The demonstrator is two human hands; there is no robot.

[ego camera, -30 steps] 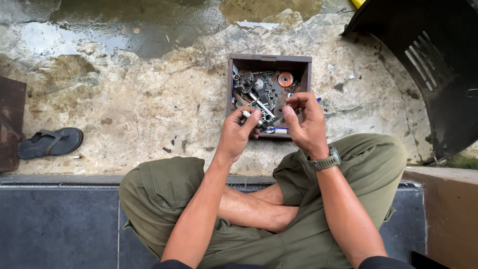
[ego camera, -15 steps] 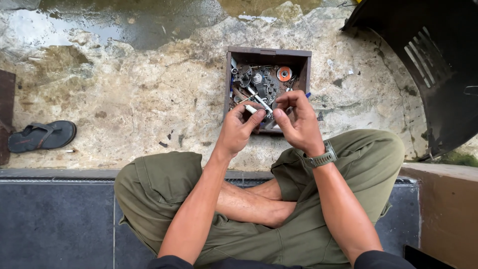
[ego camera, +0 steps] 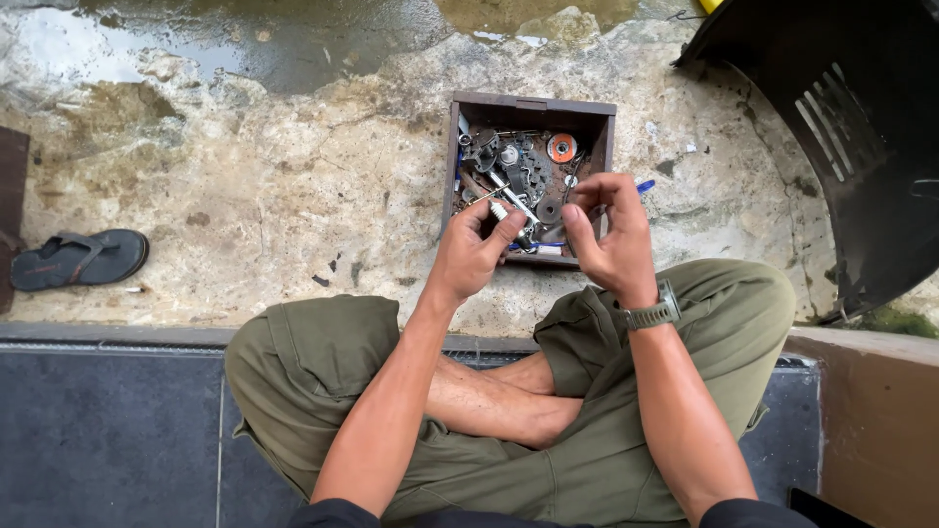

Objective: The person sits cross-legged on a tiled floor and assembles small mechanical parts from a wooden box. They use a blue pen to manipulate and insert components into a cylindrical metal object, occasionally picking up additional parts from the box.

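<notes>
Cracked wet concrete floor (ego camera: 245,196) carries the wooden box (ego camera: 533,103), above which left hand (ego camera: 469,254) pinches a small metal part (ego camera: 499,209), right hand (ego camera: 611,240) loosely curled, so a slip could drop it among scrap.

I count two hands of mine, my left hand (ego camera: 472,256) and my right hand (ego camera: 608,244). One wooden box (ego camera: 599,137) sits ahead, with one orange disc (ego camera: 561,148) among metal parts too jumbled to count. One sandal (ego camera: 76,259), one wristwatch (ego camera: 653,314).
</notes>
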